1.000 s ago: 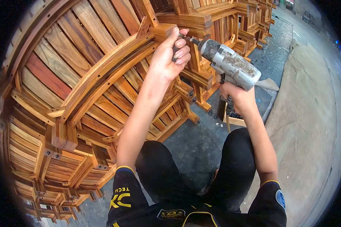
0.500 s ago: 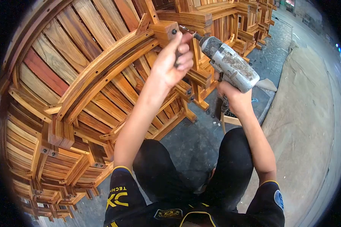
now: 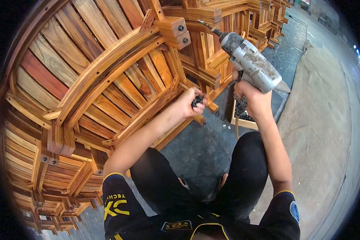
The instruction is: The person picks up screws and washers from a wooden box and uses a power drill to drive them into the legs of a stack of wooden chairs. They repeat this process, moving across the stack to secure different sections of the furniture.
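My right hand is wrapped round the handle of a worn grey air impact driver, with a hose hanging below. The driver's long bit points up and left, apart from the wood. Low beside the slatted wooden furniture, my left hand is closed round several small black caps. Two wooden leg ends stand above it, each with a round black cap on its end face.
A shallow wooden box of small black pieces sits on the dark floor below the driver. More stacked wooden furniture stands at left and at the back. A beige cloth covers the floor at right.
My left hand has dropped from the upper leg end to lower down. The driver has drawn back to the right, away from the legs. The lower leg end now shows its black cap.
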`<state>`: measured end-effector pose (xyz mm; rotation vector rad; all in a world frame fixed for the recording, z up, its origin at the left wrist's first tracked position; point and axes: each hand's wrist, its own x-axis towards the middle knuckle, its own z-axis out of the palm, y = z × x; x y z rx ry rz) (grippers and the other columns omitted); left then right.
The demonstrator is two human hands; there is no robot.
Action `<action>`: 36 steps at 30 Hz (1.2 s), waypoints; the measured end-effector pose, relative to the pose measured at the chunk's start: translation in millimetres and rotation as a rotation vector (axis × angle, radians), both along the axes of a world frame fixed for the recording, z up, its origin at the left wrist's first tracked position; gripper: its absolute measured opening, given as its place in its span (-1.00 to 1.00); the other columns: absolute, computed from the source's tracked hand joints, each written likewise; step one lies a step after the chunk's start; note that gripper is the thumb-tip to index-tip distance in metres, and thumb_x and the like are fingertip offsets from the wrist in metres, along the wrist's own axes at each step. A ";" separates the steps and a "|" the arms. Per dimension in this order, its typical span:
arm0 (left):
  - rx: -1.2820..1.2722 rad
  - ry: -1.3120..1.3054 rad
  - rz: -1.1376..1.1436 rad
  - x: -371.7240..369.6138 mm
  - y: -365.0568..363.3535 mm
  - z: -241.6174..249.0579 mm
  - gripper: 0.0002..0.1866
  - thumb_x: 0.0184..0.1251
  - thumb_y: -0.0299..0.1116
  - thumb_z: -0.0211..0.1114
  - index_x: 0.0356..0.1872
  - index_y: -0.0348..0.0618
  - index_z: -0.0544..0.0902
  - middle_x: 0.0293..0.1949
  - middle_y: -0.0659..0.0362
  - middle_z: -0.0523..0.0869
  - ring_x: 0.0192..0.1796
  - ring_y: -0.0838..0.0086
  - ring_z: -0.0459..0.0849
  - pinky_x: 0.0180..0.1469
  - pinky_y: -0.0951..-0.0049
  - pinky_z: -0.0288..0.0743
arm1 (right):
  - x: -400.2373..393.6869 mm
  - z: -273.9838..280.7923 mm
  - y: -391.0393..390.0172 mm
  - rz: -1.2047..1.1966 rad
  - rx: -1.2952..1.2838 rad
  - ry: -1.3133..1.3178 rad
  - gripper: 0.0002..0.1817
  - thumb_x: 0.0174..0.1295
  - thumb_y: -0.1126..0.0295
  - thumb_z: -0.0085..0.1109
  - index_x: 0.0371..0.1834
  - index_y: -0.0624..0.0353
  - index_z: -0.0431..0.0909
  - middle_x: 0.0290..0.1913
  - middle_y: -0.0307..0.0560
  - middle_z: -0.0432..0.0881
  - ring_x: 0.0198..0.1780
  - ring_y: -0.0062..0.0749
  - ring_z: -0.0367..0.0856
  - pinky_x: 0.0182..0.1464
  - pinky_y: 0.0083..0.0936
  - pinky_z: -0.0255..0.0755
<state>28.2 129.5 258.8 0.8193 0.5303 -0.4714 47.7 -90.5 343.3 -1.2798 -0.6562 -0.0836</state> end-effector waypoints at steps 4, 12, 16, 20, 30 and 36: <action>-0.031 -0.175 -0.004 5.4 2.5 18.0 -0.82 0.44 -0.30 -0.02 -0.18 -0.21 0.40 -0.52 0.27 0.41 -0.65 0.67 0.26 -0.75 0.68 0.08 | 0.7 -4.4 3.3 -0.007 0.042 0.027 -0.78 -0.13 0.67 0.07 -0.35 0.28 0.56 -0.52 -0.31 0.52 -0.53 -0.69 0.41 -0.51 -0.66 0.26; -0.048 -0.343 0.175 -2.3 2.9 71.7 -0.79 0.46 -0.31 0.00 -0.18 -0.28 0.37 -0.52 0.26 0.39 -0.67 0.72 0.21 -0.74 0.72 0.05 | -6.8 -0.1 5.6 0.004 0.032 0.036 -0.79 -0.11 0.65 0.08 -0.33 0.30 0.56 -0.50 -0.30 0.54 -0.53 -0.67 0.42 -0.53 -0.67 0.25; 0.001 -0.464 0.190 -6.9 4.6 80.0 -0.78 0.42 -0.26 0.11 -0.22 -0.23 0.39 -0.57 0.30 0.37 -0.68 0.71 0.20 -0.74 0.71 0.05 | -4.7 -0.7 3.6 0.055 -0.002 0.042 -0.68 -0.13 0.69 0.02 -0.22 0.30 0.50 -0.41 -0.23 0.53 -0.52 -0.62 0.39 -0.52 -0.66 0.24; 0.058 -0.470 0.191 -5.5 6.0 83.7 -0.78 0.40 -0.26 0.14 -0.23 -0.23 0.41 -0.58 0.31 0.36 -0.67 0.71 0.21 -0.72 0.71 0.07 | -4.4 -0.3 4.5 0.120 0.027 0.054 -0.60 -0.14 0.72 -0.05 -0.13 0.29 0.46 -0.33 -0.16 0.51 -0.51 -0.58 0.37 -0.52 -0.64 0.22; -0.083 -0.438 0.247 -2.8 8.0 79.8 -0.76 0.42 -0.29 0.09 -0.13 -0.30 0.40 -0.52 0.28 0.38 -0.62 0.71 0.24 -0.72 0.71 0.08 | -5.9 0.1 2.5 0.129 0.058 0.078 -0.61 -0.14 0.71 -0.08 -0.15 0.28 0.46 -0.34 -0.15 0.50 -0.54 -0.58 0.35 -0.53 -0.64 0.22; -0.064 -0.495 0.223 -2.7 11.1 81.5 -0.68 0.35 -0.17 0.21 -0.19 -0.24 0.42 -0.56 0.32 0.36 -0.64 0.72 0.21 -0.73 0.72 0.04 | -4.0 -6.4 0.1 0.112 0.016 0.099 -0.58 -0.13 0.71 -0.09 -0.10 0.29 0.45 -0.33 -0.16 0.50 -0.53 -0.59 0.35 -0.53 -0.64 0.22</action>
